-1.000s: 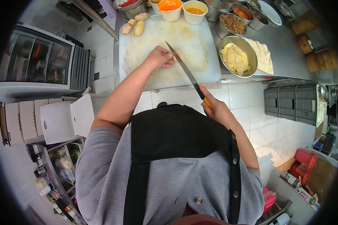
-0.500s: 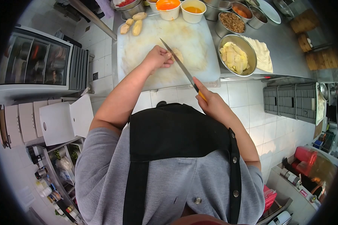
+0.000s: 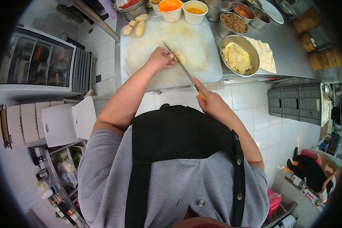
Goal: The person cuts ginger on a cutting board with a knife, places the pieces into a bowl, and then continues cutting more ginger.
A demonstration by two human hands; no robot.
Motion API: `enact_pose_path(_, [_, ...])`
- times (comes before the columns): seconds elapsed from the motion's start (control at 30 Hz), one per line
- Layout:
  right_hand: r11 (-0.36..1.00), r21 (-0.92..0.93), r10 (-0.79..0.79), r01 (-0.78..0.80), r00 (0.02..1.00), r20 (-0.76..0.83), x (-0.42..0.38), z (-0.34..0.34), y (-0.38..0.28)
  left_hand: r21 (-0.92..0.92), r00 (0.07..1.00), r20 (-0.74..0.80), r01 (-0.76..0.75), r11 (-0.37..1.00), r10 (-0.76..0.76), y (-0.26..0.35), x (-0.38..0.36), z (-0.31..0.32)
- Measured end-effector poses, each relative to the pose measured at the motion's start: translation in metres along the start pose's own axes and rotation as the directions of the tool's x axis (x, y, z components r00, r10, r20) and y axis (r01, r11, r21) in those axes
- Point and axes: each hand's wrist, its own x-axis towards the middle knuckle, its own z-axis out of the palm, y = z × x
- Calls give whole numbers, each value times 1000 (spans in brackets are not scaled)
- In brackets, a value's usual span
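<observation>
My left hand [image 3: 160, 60] is over the cutting board [image 3: 148, 45], its fingers pinched together at the left end of a pale piece of ginger [image 3: 180, 57]. The fingers and the blade hide part of that piece. In my right hand [image 3: 211, 99] is a long knife [image 3: 184, 70] with a yellow handle. Its blade slants up and to the left, crossing over the ginger beside my left fingertips. Several more knobs of ginger [image 3: 140, 29] lie at the board's far left corner.
Right of the board stands a metal bowl [image 3: 257, 60] of pale yellow slices, beside a folded cloth [image 3: 264, 55]. White tubs [image 3: 195, 18] with orange and yellow contents and a metal container of brown mince [image 3: 233, 22] line the back. Another person [image 3: 311, 169] is at lower right.
The knife has shifted slightly left and its blade sits closer to my left fingertips, showing more of the ginger on its right. At lower right the other person has come further into view.
</observation>
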Motion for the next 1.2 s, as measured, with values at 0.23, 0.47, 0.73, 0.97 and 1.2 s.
enact_pose_path(0.23, [995, -87, 47, -45, 999, 26, 0, -2, -10, -104, 999, 25, -17, 994, 20, -4, 1, -3])
enact_pose_path(0.47, [996, -83, 21, -23, 1000, -20, -1, 2, -8, -139, 995, 103, 16, 990, -2, -5, 6, -8])
enact_pose_path(0.73, [993, -107, 39, -42, 999, -29, -2, 4, -11, -164, 992, 123, 53, 985, -32, -1, 4, -11])
enact_pose_path(0.97, [995, -91, 25, -30, 999, -47, -3, 5, -12, -145, 988, 146, 69, 987, -48, 2, 5, -13])
enact_pose_path(1.2, [992, -99, 72, -74, 997, -20, -3, 2, -17, -91, 980, 184, 91, 992, -73, 2, 11, -16])
